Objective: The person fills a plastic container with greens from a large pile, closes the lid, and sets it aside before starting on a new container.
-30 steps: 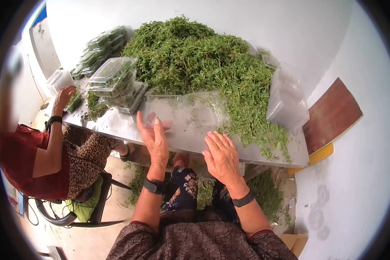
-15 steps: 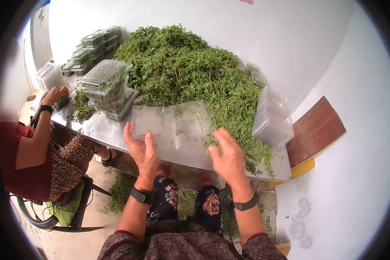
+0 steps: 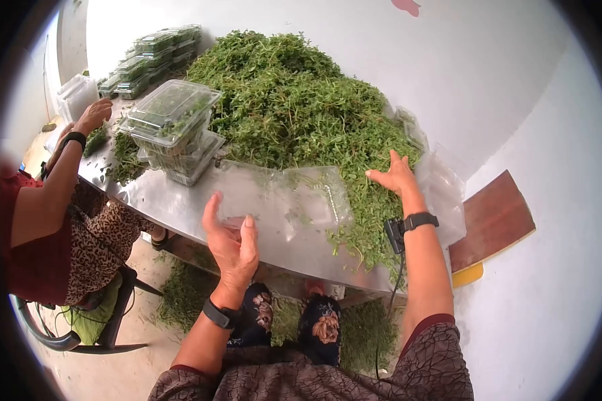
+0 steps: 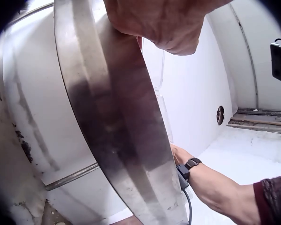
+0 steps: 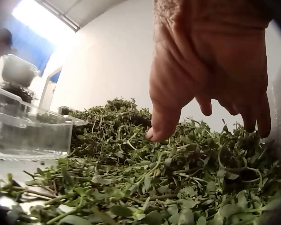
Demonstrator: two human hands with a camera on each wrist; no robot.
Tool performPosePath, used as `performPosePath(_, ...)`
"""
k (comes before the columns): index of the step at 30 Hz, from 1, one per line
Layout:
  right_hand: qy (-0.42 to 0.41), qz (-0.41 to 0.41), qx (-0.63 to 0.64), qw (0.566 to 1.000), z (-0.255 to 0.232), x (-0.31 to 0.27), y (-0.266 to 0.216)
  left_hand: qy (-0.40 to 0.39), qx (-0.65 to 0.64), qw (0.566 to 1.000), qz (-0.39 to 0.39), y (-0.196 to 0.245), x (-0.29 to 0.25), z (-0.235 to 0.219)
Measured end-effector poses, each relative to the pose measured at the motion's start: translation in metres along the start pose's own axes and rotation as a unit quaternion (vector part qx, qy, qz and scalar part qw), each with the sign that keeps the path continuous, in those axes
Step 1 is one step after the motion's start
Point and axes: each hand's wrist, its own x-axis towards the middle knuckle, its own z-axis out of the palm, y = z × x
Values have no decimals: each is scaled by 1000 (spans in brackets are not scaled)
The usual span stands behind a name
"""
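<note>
Right hand [image 3: 393, 175], fingers spread, over the light, limp, tangling herb heap [image 3: 294, 100] on the surface [image 3: 180, 200], best gathered in loose bunches; left hand [image 3: 233, 240] relaxed beside the flimsy open clamshell [image 3: 294, 194].

Loose green herb heap [image 3: 294, 100] on table, open clear clamshell [image 3: 281, 194] before it

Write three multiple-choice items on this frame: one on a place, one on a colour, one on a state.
1. Where is the right hand?
A. over the herb pile
B. under the table
C. on the chair

2. What colour are the herbs?
A. red
B. green
C. white

3. How is the open clamshell before the person?
A. shut and full
B. stacked
C. open and flat

Key: 1 A, fingers spread above the greens; 2 B, green throughout; 3 C, it lies unfolded on the table by the left hand.
</note>
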Motion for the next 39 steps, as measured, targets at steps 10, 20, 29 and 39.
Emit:
performPosePath(10,-20,-80,-34,996,13,-3,-19,-14,-5,1000,-19,1,-1,0)
performPosePath(20,70,-208,213,952,-40,-37,-3,-19,1,999,-43,0,-1,0)
performPosePath(29,-57,-149,89,983,-42,-15,-3,-21,-19,999,-17,-4,-3,-3)
performPosePath(39,-52,-31,-66,996,-12,57,11,-11,45,996,75,-2,-2,-2)
